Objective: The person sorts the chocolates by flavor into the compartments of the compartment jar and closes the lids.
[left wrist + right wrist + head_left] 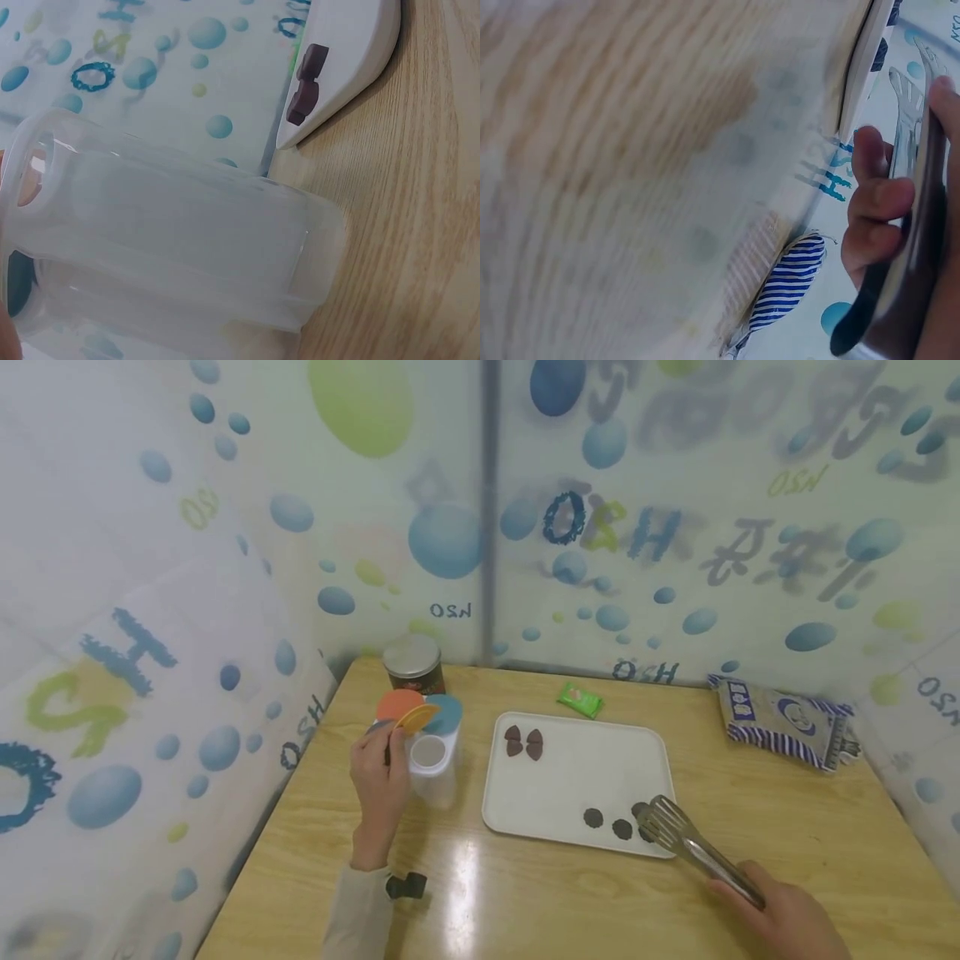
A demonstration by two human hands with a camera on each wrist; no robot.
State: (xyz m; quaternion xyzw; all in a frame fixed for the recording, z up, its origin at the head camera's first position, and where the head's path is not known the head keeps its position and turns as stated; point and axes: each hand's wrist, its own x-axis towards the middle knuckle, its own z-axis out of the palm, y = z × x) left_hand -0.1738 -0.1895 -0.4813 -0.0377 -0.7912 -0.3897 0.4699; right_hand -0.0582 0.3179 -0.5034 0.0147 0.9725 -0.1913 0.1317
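In the head view my left hand [381, 772] pinches a round yellow lid [415, 717], tilted up over a translucent multi-compartment container [435, 785]. One round mouth of this container is uncovered; orange [399, 703] and blue lids [446, 713] lie on its top. The container's clear side [172, 217] fills much of the left wrist view. My right hand [783, 914] grips metal tongs [701, 847], their slotted ends over the near right corner of a white tray [577, 785]. Several dark round biscuits [622, 829] lie there, partly hidden by the tongs. Several brown wedge-shaped pieces [534, 744] sit at the tray's far left.
Behind the container stands a dark tin [414, 664] with a silver lid. A small green packet [581, 700] lies beyond the tray. A blue-and-white striped bag [783, 722] rests at the back right. Patterned walls [375, 543] border the wooden table [570, 902].
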